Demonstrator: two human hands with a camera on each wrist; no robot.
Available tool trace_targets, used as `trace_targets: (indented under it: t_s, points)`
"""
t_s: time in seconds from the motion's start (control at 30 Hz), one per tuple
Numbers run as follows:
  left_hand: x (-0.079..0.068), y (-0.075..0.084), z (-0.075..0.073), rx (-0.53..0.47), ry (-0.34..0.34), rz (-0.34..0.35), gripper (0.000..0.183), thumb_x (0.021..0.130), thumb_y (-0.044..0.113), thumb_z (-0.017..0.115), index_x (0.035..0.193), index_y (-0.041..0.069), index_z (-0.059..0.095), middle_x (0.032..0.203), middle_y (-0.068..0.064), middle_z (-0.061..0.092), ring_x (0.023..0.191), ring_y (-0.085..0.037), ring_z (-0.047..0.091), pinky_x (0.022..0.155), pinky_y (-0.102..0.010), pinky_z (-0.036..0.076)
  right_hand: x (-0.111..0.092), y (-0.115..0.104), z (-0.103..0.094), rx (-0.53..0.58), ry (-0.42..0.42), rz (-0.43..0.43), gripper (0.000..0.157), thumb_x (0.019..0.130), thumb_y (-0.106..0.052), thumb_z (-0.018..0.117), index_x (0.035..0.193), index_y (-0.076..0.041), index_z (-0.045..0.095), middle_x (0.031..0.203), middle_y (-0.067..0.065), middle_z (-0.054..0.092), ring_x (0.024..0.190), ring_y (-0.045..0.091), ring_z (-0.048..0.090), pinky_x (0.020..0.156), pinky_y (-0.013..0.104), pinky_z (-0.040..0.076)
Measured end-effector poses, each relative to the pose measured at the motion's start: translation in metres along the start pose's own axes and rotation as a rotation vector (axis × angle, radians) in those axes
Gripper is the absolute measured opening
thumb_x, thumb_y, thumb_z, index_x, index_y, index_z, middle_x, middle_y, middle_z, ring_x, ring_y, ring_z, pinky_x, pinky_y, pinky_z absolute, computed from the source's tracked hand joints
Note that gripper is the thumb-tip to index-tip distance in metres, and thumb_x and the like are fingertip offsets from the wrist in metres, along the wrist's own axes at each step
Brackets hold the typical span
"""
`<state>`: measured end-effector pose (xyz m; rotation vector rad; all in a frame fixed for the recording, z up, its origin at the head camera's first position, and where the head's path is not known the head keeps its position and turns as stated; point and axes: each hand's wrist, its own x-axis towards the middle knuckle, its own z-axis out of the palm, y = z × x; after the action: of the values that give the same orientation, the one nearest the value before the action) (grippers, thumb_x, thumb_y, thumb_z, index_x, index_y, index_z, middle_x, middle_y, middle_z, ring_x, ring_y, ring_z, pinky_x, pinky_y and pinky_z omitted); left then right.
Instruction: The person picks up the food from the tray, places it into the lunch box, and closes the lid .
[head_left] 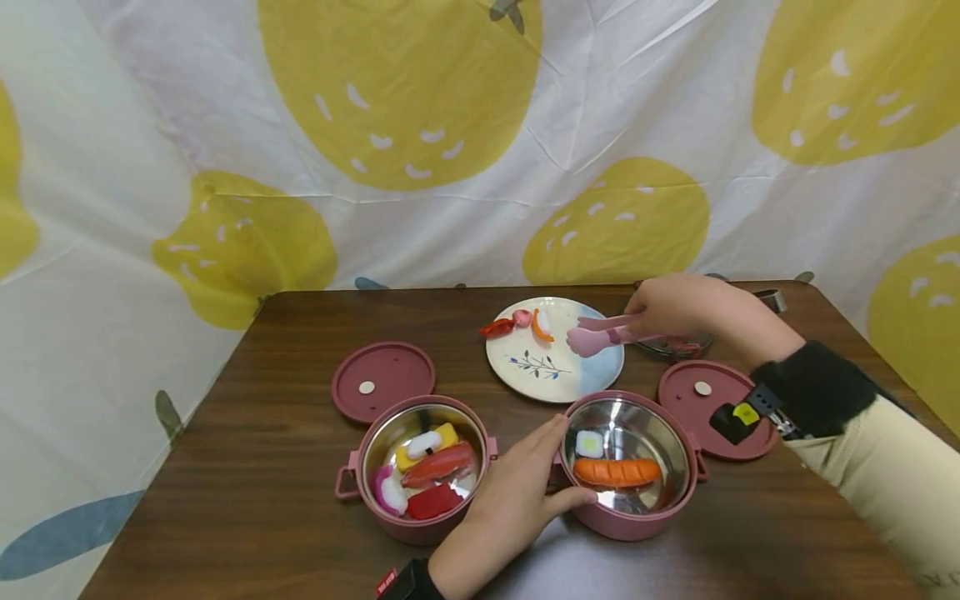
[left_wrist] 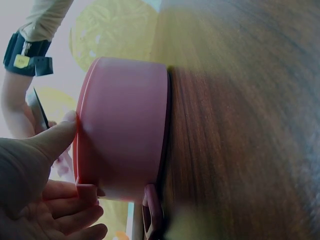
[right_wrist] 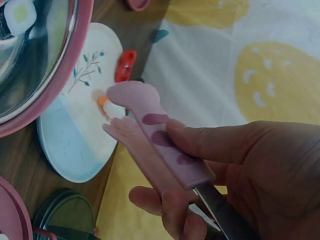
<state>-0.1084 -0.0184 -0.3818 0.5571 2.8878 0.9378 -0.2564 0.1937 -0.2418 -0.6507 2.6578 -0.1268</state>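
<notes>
My left hand (head_left: pixel 517 493) steadies the right pink pot (head_left: pixel 626 527), thumb along its near rim and fingers around the side handle (left_wrist: pixel 87 192). Inside that pot lie a toy sausage (head_left: pixel 617 472) and a small white piece with a green centre (head_left: pixel 589 443). My right hand (head_left: pixel 678 307) grips pink tongs (right_wrist: pixel 150 120) with a metal spring end. Their tips hover above the right part of a floral plate (head_left: pixel 532 379), with nothing between them. On the plate sit a red toy piece (head_left: pixel 497 327), a small pink piece (head_left: pixel 522 317) and an orange-and-white piece (head_left: pixel 542 325).
To the left stands another pink pot (head_left: pixel 420 532) holding several toy foods. One round pink lid (head_left: pixel 382 379) lies behind it; a second lid (head_left: pixel 708 400) lies behind the right pot, below my right forearm. A dark round dish (right_wrist: pixel 65 212) is partly hidden beyond my right hand.
</notes>
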Motion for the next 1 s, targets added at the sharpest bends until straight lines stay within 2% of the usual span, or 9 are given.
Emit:
trace_targets:
  t_s: [0.17, 0.33, 0.43, 0.57, 0.8, 0.9, 1.0]
  points:
    - [-0.001, 0.001, -0.001, -0.007, -0.001, -0.001, 0.081, 0.086, 0.047, 0.073, 0.151, 0.01, 0.042, 0.156, -0.006, 0.045, 0.141, -0.024, 0.048, 0.113, -0.047, 0.043, 0.016, -0.012, -0.001, -0.068, 0.015, 0.02, 0.028, 0.099, -0.035, 0.059, 0.085, -0.014, 0.071, 0.056, -0.004, 0.049, 0.05, 0.011, 0.045, 0.05, 0.026, 0.035]
    - [-0.001, 0.0, -0.001, 0.0, 0.004, 0.002, 0.081, 0.087, 0.047, 0.073, 0.151, 0.01, 0.042, 0.156, -0.007, 0.045, 0.141, -0.024, 0.048, 0.113, -0.047, 0.043, 0.036, -0.021, -0.001, -0.152, 0.001, 0.087, 0.038, 0.099, -0.039, 0.054, 0.069, -0.016, 0.062, 0.054, -0.005, 0.047, 0.05, 0.011, 0.046, 0.05, 0.026, 0.035]
    - [-0.001, 0.0, -0.001, 0.007, 0.012, 0.007, 0.081, 0.086, 0.047, 0.073, 0.151, 0.009, 0.043, 0.156, -0.007, 0.046, 0.14, -0.024, 0.048, 0.113, -0.046, 0.044, 0.048, -0.028, 0.002, -0.175, -0.021, 0.155, 0.048, 0.098, -0.051, 0.052, 0.062, -0.019, 0.053, 0.053, -0.005, 0.046, 0.048, 0.011, 0.046, 0.05, 0.026, 0.034]
    - [-0.001, 0.0, 0.0, 0.01, 0.016, 0.013, 0.081, 0.086, 0.048, 0.073, 0.151, 0.009, 0.043, 0.155, -0.008, 0.046, 0.14, -0.024, 0.049, 0.112, -0.046, 0.044, 0.059, -0.038, 0.007, -0.19, -0.042, 0.219, 0.051, 0.094, -0.061, 0.054, 0.066, -0.019, 0.055, 0.057, -0.003, 0.052, 0.052, 0.012, 0.05, 0.054, 0.029, 0.037]
    - [-0.001, 0.001, 0.001, -0.005, 0.004, 0.005, 0.082, 0.086, 0.048, 0.073, 0.151, 0.009, 0.042, 0.156, -0.008, 0.045, 0.141, -0.024, 0.048, 0.113, -0.046, 0.044, 0.068, -0.047, 0.014, -0.202, 0.012, 0.277, 0.048, 0.095, -0.058, 0.054, 0.079, -0.016, 0.067, 0.078, 0.004, 0.07, 0.066, 0.016, 0.063, 0.065, 0.035, 0.047]
    - [-0.001, 0.001, 0.001, -0.005, 0.006, 0.005, 0.081, 0.086, 0.048, 0.073, 0.151, 0.01, 0.042, 0.156, -0.007, 0.045, 0.141, -0.023, 0.048, 0.113, -0.046, 0.044, 0.073, -0.049, 0.016, -0.198, 0.027, 0.319, 0.05, 0.096, -0.061, 0.051, 0.082, -0.016, 0.068, 0.088, 0.006, 0.07, 0.067, 0.016, 0.066, 0.067, 0.034, 0.047]
    - [-0.001, 0.001, 0.002, 0.006, 0.01, 0.008, 0.08, 0.087, 0.048, 0.073, 0.151, 0.011, 0.042, 0.156, -0.006, 0.046, 0.14, -0.022, 0.048, 0.112, -0.045, 0.045, 0.077, -0.051, 0.017, -0.2, 0.04, 0.346, 0.045, 0.096, -0.057, 0.055, 0.09, -0.015, 0.069, 0.096, 0.007, 0.068, 0.066, 0.014, 0.067, 0.067, 0.033, 0.048]
